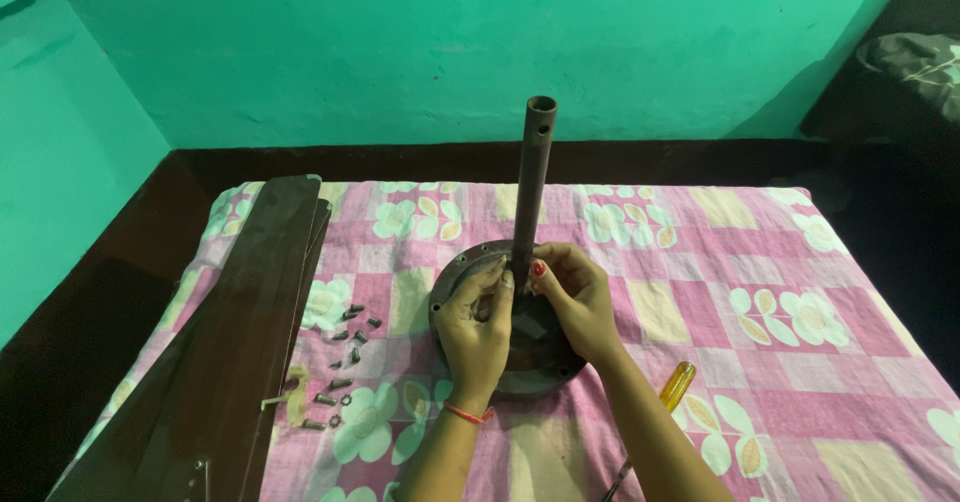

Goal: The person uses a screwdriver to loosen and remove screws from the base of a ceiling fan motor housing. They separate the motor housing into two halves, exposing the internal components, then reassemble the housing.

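A round dark metal fan motor housing (462,268) lies on a pink floral cloth. A dark hollow rod (533,177) stands upright from its centre. My left hand (475,327) rests over the housing with its fingers pinched against the base of the rod. My right hand (575,297) meets it from the right, fingertips also at the rod's base. What the fingertips hold there is hidden.
Stacked dark brown fan blades (235,352) lie along the left. Several loose screws (345,362) are scattered between blades and housing. A yellow-handled screwdriver (675,387) lies under my right forearm. The pink floral cloth (760,302) covers a dark floor; green walls stand behind.
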